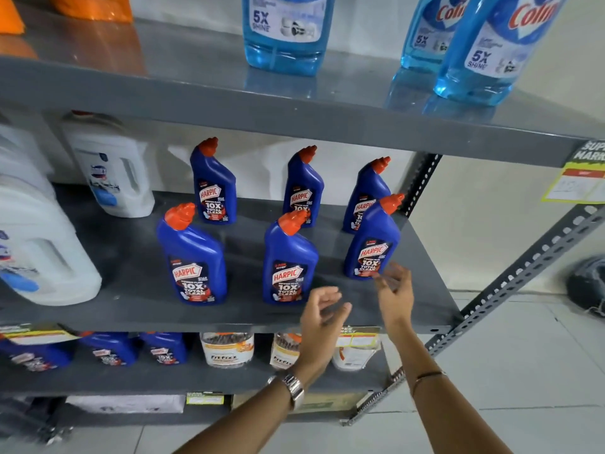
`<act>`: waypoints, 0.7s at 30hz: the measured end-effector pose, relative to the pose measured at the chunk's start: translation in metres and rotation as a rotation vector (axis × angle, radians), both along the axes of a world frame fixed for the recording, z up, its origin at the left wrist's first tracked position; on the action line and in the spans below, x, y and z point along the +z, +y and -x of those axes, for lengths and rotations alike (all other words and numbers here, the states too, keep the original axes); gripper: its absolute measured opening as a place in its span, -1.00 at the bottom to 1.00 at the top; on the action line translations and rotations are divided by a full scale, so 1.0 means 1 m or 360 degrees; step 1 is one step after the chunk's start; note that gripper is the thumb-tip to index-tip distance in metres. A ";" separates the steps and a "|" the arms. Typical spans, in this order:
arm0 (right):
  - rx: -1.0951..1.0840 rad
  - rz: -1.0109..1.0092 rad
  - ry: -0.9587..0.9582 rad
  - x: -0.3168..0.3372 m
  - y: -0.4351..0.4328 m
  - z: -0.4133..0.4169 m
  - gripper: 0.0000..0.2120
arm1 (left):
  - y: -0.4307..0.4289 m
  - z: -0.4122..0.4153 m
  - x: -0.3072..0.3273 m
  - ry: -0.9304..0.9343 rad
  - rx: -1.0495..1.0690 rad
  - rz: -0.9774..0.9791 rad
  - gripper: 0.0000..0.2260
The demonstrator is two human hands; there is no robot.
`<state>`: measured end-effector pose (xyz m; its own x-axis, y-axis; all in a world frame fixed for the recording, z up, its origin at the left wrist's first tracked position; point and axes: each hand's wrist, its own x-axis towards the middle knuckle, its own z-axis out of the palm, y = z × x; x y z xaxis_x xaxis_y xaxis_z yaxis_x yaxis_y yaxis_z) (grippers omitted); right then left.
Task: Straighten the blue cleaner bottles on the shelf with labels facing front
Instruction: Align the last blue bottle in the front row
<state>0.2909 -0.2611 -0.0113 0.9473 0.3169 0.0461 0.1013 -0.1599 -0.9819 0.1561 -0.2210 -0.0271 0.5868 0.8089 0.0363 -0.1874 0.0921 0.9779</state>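
Several dark blue cleaner bottles with orange caps stand upright in two rows on the grey middle shelf (pixel 137 290), labels toward me. The front row holds a left bottle (pixel 193 253), a middle bottle (pixel 288 257) and a right bottle (pixel 373 240). Behind them stand three more (pixel 214 185), (pixel 302 186), (pixel 368 194). My left hand (pixel 322 314) hovers open at the shelf's front edge, just right of the middle front bottle. My right hand (pixel 394 291) is open too, its fingertips just below the right front bottle's label, holding nothing.
Large white jugs (pixel 42 244) crowd the shelf's left side. Clear light-blue cleaner bottles (pixel 284 31) stand on the shelf above. The lower shelf holds more blue bottles (pixel 111 348) and white jars (pixel 227 348). A perforated metal upright (pixel 523 273) borders the right end.
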 end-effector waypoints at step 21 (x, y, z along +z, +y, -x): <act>0.0529 0.0121 0.0199 0.012 -0.007 -0.059 -0.66 | 0.047 -0.090 0.031 0.0211 -0.0112 -0.0028 -0.78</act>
<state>0.3498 -0.2683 0.0011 0.7886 0.6068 -0.0990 0.0401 -0.2115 -0.9766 0.2462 -0.1740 0.0037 0.6428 0.7654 -0.0314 -0.0505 0.0833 0.9952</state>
